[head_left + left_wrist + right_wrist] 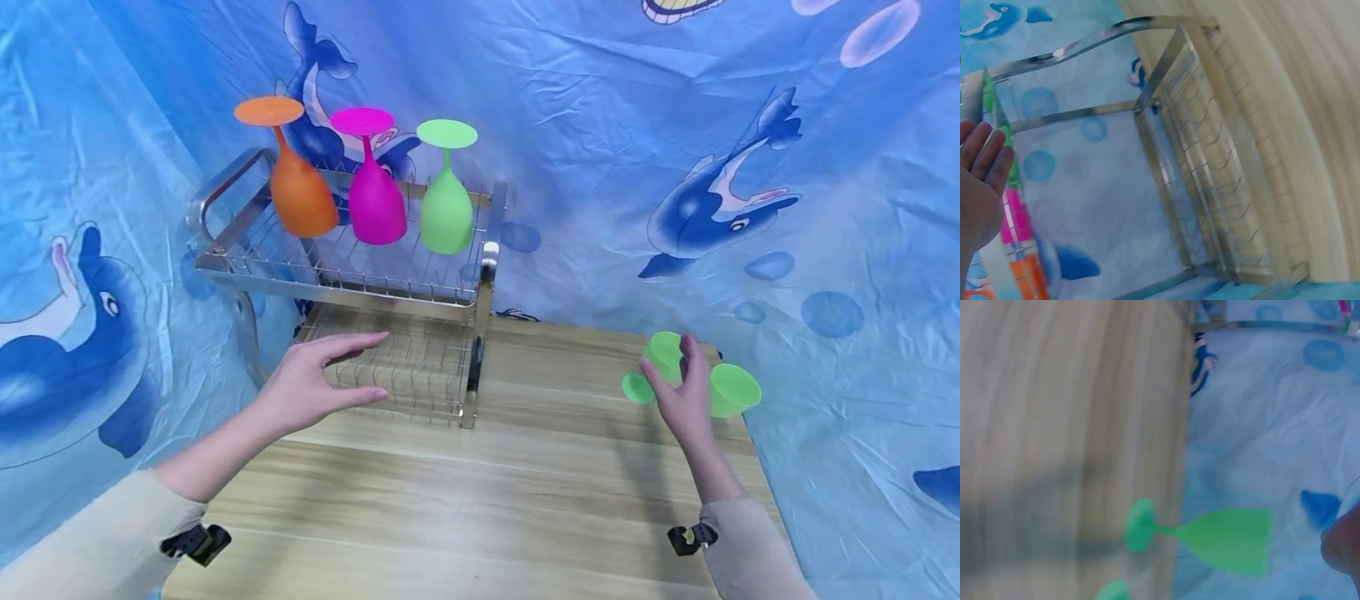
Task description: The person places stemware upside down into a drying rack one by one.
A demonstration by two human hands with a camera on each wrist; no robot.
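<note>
My left hand [315,375] hovers in front of the lower tier of a metal dish rack [375,293], thumb and fingers spread apart around nothing. On the rack's top tier, an orange goblet [300,192], a magenta goblet [377,204] and a light green goblet [447,212] stand upside down. At the far right of the table, two green goblets stand upright. My right hand [688,398] overlaps the nearer-left green goblet [663,350] in the head view, thumb and fingers parted. From the right wrist, a gap shows between that goblet [1229,540] and the hand. The other green goblet [735,390] is right of the hand.
The rack's lower wire tier [390,375] sits on the wooden table [480,492]. A blue dolphin-print cloth [570,242] hangs behind and along both sides. Black bands [197,543] circle both sleeves.
</note>
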